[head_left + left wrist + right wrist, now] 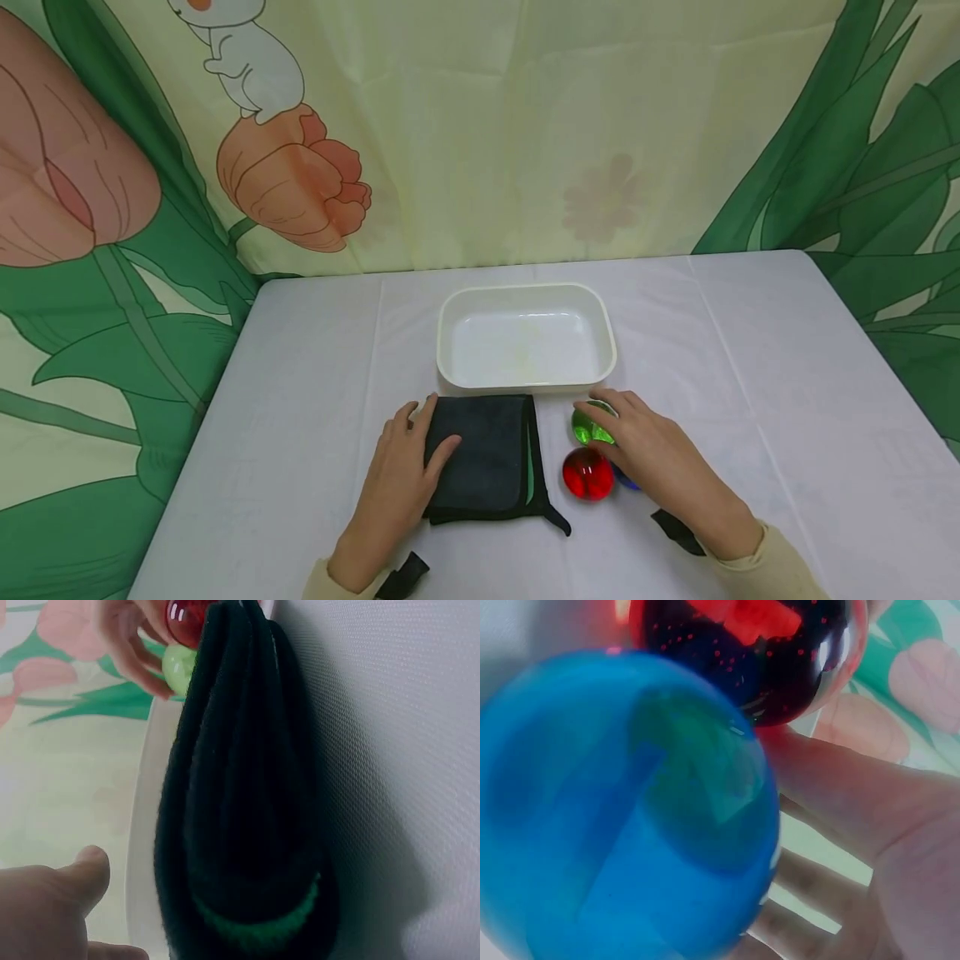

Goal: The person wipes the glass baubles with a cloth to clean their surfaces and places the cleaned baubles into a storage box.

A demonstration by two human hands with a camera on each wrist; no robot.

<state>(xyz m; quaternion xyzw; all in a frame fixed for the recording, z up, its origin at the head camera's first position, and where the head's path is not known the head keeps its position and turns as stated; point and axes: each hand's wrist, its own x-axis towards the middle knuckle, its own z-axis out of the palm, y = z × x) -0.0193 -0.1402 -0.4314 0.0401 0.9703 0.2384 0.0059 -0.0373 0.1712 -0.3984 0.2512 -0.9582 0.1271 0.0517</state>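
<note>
A black folded pouch [480, 454] with a green lining lies in front of me. My left hand [405, 467] is at its left edge, fingers straight and thumb spread over the top. The left wrist view shows the layered side of the pouch [240, 765], with that thumb [86, 874] apart from it. To the right, three glassy balls sit close together. My right hand [652, 446] has index finger and thumb around the green ball [588, 429]. The red ball [587, 475] is just below the thumb. A blue ball [615, 810] is mostly hidden under the hand in the head view.
A white rectangular tray [525, 385] stands just behind the pouch and the balls. White cloth [315, 375] covers the table. Behind it hangs a curtain [487, 150] printed with flowers and leaves. A black strap [678, 533] is at the right wrist.
</note>
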